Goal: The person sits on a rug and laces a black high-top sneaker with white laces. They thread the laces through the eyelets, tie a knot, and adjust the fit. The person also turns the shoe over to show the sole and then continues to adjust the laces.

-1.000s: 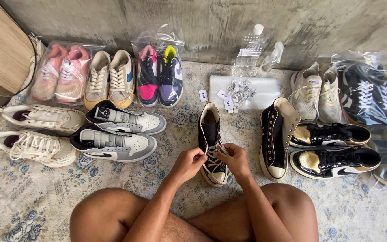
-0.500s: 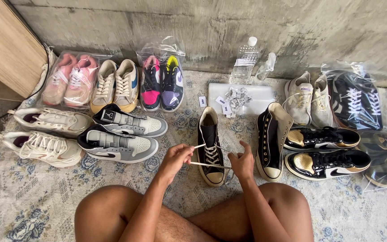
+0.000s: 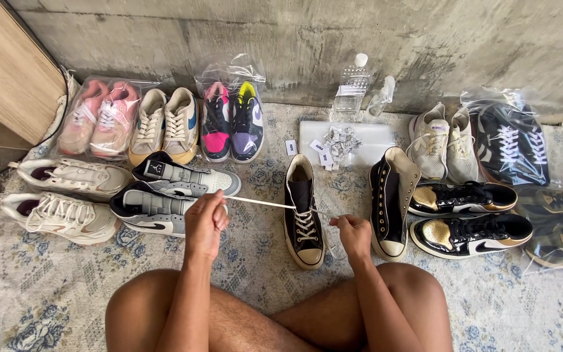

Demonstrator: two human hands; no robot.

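A black high-top sneaker (image 3: 303, 215) with white laces stands on the patterned rug in front of my crossed legs. My left hand (image 3: 205, 221) is closed on one end of its white shoelace (image 3: 262, 203), which runs taut from the shoe out to the left. My right hand (image 3: 353, 234) sits just right of the shoe and pinches the other lace end close to the eyelets. The matching black high-top (image 3: 392, 202) stands unlaced to the right of my right hand.
Pairs of sneakers ring the rug: grey-and-white ones (image 3: 164, 195) and white ones (image 3: 66, 195) at left, bagged pink pairs (image 3: 99, 117) at the back, black-and-gold ones (image 3: 470, 218) at right. A white tray (image 3: 360, 140) with paper tags and a water bottle (image 3: 352, 88) stand by the concrete wall.
My left hand has drawn the lace far out to the left, pulling it tight. My right hand stayed beside the shoe. The camera has tilted slightly.
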